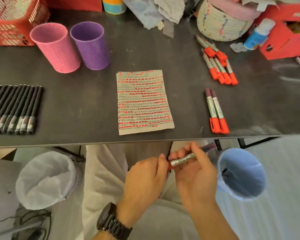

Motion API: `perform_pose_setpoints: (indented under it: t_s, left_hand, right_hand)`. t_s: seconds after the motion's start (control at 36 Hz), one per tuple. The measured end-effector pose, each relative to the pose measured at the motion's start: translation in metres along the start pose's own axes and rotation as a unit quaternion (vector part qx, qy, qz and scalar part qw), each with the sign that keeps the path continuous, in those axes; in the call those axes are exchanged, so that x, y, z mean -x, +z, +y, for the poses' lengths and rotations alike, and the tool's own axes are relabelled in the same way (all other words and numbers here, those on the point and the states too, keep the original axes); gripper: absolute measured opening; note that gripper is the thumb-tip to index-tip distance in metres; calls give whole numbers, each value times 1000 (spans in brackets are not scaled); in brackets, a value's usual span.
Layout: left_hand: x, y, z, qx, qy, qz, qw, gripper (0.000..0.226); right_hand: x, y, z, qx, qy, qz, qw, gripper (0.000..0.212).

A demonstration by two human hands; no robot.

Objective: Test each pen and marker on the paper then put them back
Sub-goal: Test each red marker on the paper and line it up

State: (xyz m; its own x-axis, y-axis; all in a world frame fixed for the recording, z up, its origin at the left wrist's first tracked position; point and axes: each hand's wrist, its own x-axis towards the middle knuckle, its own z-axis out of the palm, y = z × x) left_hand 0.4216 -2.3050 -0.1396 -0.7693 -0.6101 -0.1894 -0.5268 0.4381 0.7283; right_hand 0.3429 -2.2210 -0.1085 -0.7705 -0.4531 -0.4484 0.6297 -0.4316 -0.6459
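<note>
Left hand: the left hand (145, 177) has its fingers curled round the red cap end of the marker (182, 160). There is a dark watch (111, 222) on the wrist.
Right hand: the right hand (194, 172) has its fingers and thumb wrapped round the silver middle of the same marker.
Marker: it is held in the air between both hands. It is lower than the front edge of the worktop (76, 94) and does not touch it.
Paper: the paper (144, 101) lies flat in the middle of the worktop, near the front edge. It is full of rows of red marks and thin dark lines.
Black pens: the black pens (14, 108) lie side by side in a neat row at the left edge.
Pair of markers: the pair of markers (216, 111) lie touching each other to the right of the paper, with their red caps near the front edge.
Heap of markers: the heap of markers (216, 63) lies further back on the right side.
Cups: the pink cup (56, 47) and the purple cup (91, 45) stand upright just beside each other at the back left.
Other things: a red basket (12, 19) sits at the back left corner. A white bin (45, 179) stands on the floor below.
</note>
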Motion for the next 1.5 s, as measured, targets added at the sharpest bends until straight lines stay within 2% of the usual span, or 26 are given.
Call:
perform_pose_setpoints:
  t_s: [0.14, 0.25, 0.36, 0.42, 0.5, 0.58, 0.64, 0.72, 0.81, 0.89, 0.97, 1.03, 1.11, 1.17, 1.25, 1.39, 1.5]
  left_hand:
    - [-3, 11, 4, -37, -16, 52, 998, 54]
    - [-4, 15, 11, -29, -20, 74, 997, 61]
    - [-4, 13, 8, 1, 7, 61, 998, 57]
    - [-2, 10, 7, 8, 16, 54, 998, 56]
    - [-2, 3, 12, 56, 2, 44, 997, 59]
    - [-1, -10, 17, 117, -27, -34, 992, 52]
    - [0, -20, 10, 178, -86, -83, 977, 47]
    - [2, -38, -10, 213, -135, -30, 967, 57]
    - [5, -44, -12, 237, -69, 28, 969, 74]
    - [0, -36, -5, 236, 25, 88, 967, 62]
    - [-9, -23, -3, 66, 131, 193, 970, 48]
    - [-18, -17, -6, -22, 203, 256, 945, 43]
    - [-28, -5, -17, -78, 288, 276, 914, 27]
    - [-34, 1, -22, -102, 304, 270, 908, 19]
    - [-39, 9, -26, -128, 312, 279, 899, 21]
    - [-46, 16, -33, -164, 293, 289, 896, 25]
    - [-52, 19, -37, -167, 295, 301, 891, 25]
  right_hand:
    - [-4, 9, 6, -102, 46, 72, 991, 40]
    - [-10, 10, 3, -103, 45, 81, 990, 47]
    - [-15, 7, -7, -88, 77, 79, 990, 51]
    - [-16, 8, -12, -93, 83, 56, 991, 50]
    - [-17, 12, -16, -87, 84, -21, 992, 48]
    - [-18, 12, -26, -85, 83, -111, 987, 48]
    - [-22, 5, -43, -86, 63, -164, 981, 49]
    - [-31, -6, -72, -72, 13, -167, 983, 53]
    - [-41, 0, -74, -36, 1, -147, 988, 55]
    - [-50, 14, -62, 51, -9, -114, 992, 51]
    - [-57, 26, -58, 141, -38, -93, 985, 61]
    - [-63, 32, -60, 165, -49, -95, 981, 68]
    - [-70, 39, -63, 231, -60, -108, 965, 65]
    - [-74, 43, -62, 268, -73, -122, 953, 49]
    - [-82, 45, -58, 323, -120, -137, 929, 23]
    - [-96, 38, -51, 363, -165, -136, 907, 20]
    - [-100, 34, -43, 393, -206, -122, 888, 27]
